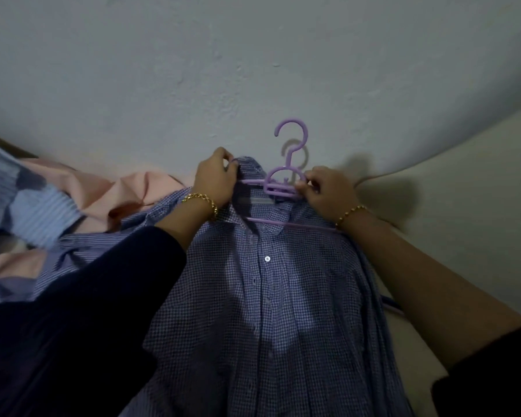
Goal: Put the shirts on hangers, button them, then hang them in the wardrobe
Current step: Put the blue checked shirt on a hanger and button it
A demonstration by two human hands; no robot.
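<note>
1. While the checked shirt (268,290) lies front-up on a pale surface (451,212) against a rough plastered wall (193,70), both hands work at its collar.
2. Left hand (214,179): the fingers (229,168) are curled tight and pinch the left edge of the collar.
3. Right hand (325,192): the fingers (306,184) are pressed together in a pinch on the right side of the hanger (278,191), just below its neck.
4. The hanger is smooth lilac plastic with a round open hook pointing up at the wall. Its thin lower bar passes under the open collar.
5. The shirt is a fine blue-and-white gingham weave. One white button (267,259) shows on the placket, and the fabric drapes toward the viewer.
6. Each wrist carries a gold chain bracelet (200,200).
7. Left of the shirt lie a crumpled pink cloth (127,188) and a ribbed light-blue garment (39,215).
</note>
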